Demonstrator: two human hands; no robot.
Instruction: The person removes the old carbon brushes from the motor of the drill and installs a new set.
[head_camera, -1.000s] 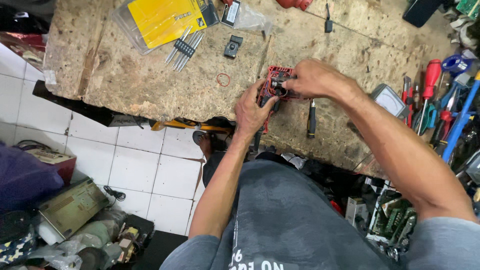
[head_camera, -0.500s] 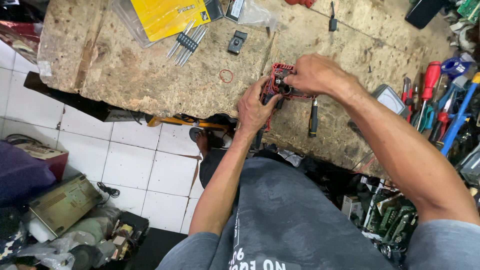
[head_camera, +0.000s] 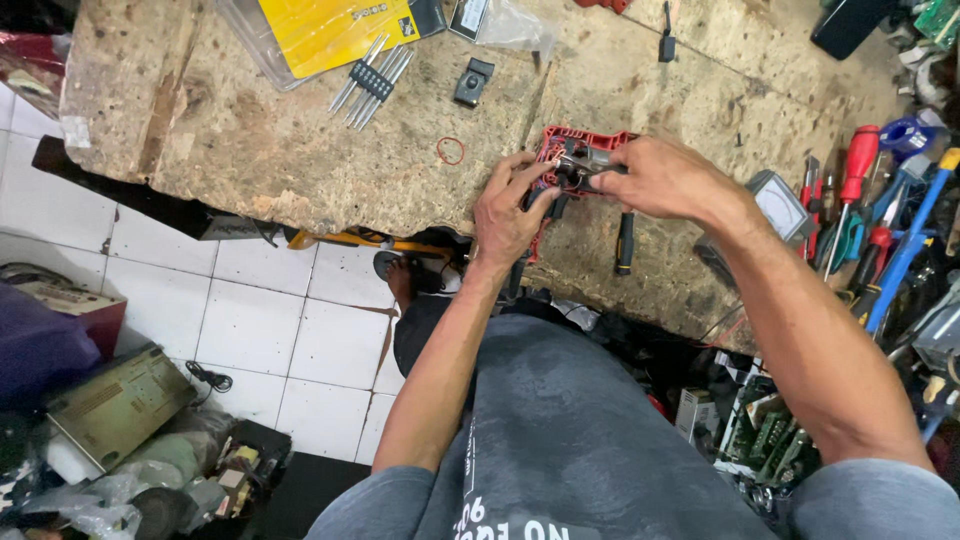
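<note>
Little has shifted since the earlier frame — both hands stay at the red tool housing (head_camera: 578, 150) near the workbench (head_camera: 250, 150) front edge. Left hand (head_camera: 508, 208) wraps its lower side, fingers curled on it; right hand (head_camera: 662, 178) pinches a small dark part at its middle. Just beside lie a black-handled screwdriver (head_camera: 625, 242) and a red rubber ring (head_camera: 450, 151).
</note>
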